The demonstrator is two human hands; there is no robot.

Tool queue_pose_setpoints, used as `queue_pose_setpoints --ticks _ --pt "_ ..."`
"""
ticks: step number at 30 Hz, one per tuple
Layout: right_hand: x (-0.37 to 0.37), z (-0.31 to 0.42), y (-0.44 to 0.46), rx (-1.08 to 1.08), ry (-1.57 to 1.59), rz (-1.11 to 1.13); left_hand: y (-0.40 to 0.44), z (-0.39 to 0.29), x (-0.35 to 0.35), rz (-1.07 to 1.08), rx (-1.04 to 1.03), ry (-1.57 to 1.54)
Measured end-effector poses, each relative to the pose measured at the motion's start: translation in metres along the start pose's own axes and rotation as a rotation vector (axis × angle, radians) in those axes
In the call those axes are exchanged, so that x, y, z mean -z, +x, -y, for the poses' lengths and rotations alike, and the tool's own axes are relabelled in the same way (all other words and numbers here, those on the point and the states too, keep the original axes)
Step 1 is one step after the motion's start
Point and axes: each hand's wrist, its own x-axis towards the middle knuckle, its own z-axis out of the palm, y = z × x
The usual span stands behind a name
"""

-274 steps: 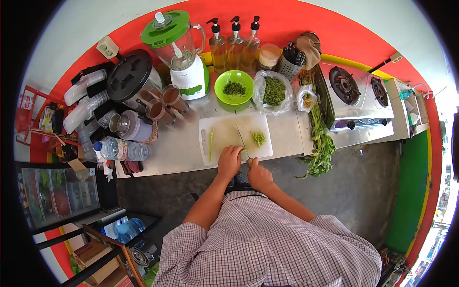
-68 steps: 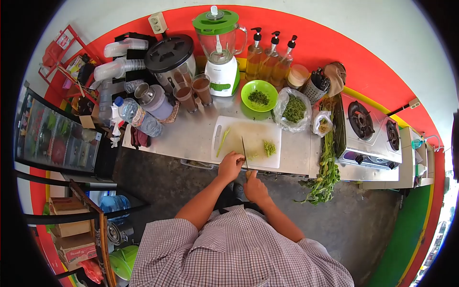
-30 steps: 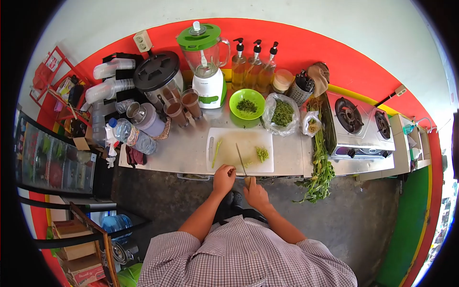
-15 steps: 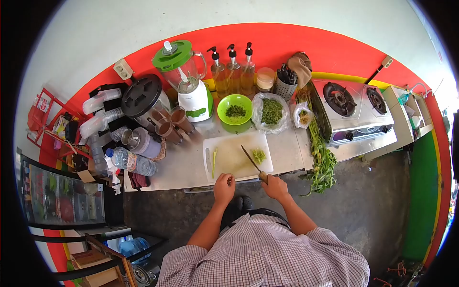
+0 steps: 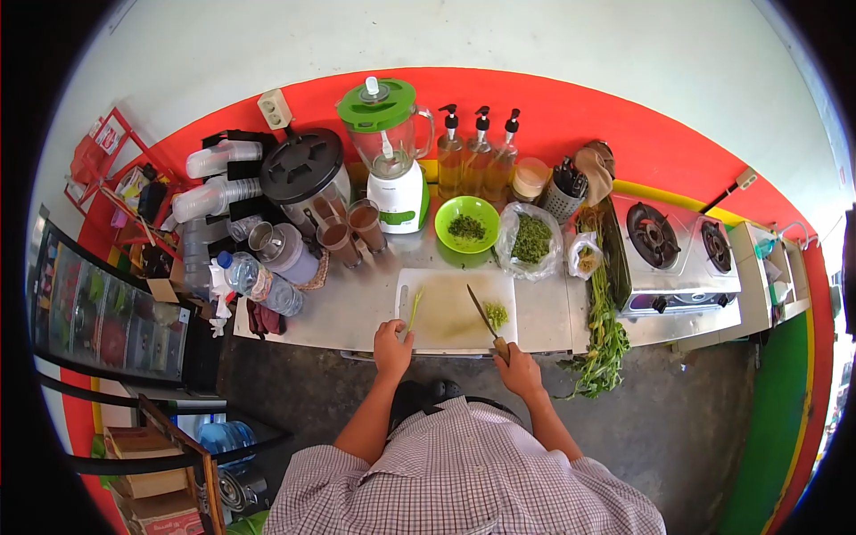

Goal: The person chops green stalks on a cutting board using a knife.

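My right hand (image 5: 519, 370) is closed round the wooden handle of a knife (image 5: 481, 309). Its dark blade points up and left over a white cutting board (image 5: 450, 278). Beside the blade, on the board's right side, is a small heap of chopped green stems (image 5: 496, 313). At the board's lower left edge, my left hand (image 5: 392, 348) pinches the near end of a thin green stalk (image 5: 415, 308), which slants away over the board. Behind the board stands a green bowl (image 5: 455, 253) with chopped greens in it. A clear plastic bag (image 5: 508, 257) of chopped leaves sits to its right.
A blender (image 5: 392, 192), pump bottles (image 5: 477, 165) and a utensil holder (image 5: 561, 203) line the wall. Brown drinks (image 5: 339, 242) and a water bottle (image 5: 263, 287) stand left. Long leafy stalks (image 5: 602, 334) hang over the counter edge beside a gas stove (image 5: 682, 259).
My left hand has moved left and taken hold of the green stalk, which lay on the board before and is now tilted. The knife stays in my right hand. The camera view has shifted.
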Motion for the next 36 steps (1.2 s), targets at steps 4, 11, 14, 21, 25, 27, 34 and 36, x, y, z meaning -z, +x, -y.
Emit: queue_pose_setpoints --ticks 4,11,14,21,25,27,34,36 --pt "-0.003 -0.005 -0.013 0.018 0.013 0.052 0.006 0.009 -0.007 0.132 0.111 0.036" --pt "-0.021 -0.028 -0.014 0.035 0.05 0.063 -0.007 0.017 -0.004 0.11 0.107 -0.038" --pt "-0.023 -0.014 -0.009 0.011 0.067 0.062 -0.017 0.017 0.006 0.172 0.146 -0.122" --pt "-0.044 -0.02 -0.001 0.045 0.156 0.135 -0.018 0.023 0.011 0.093 0.106 -0.094" --pt "-0.042 -0.018 -0.001 0.009 0.084 0.151 -0.002 0.012 -0.002 0.028 -0.05 0.023" --pt "-0.04 -0.018 -0.003 -0.001 0.06 0.153 0.009 0.0 -0.012 0.03 -0.105 0.035" --pt "-0.038 -0.016 -0.022 0.019 -0.017 0.077 0.046 -0.025 -0.043 0.094 -0.212 0.285" --pt "-0.033 -0.02 -0.025 0.022 -0.048 0.078 0.046 -0.026 -0.051 0.115 -0.205 0.286"
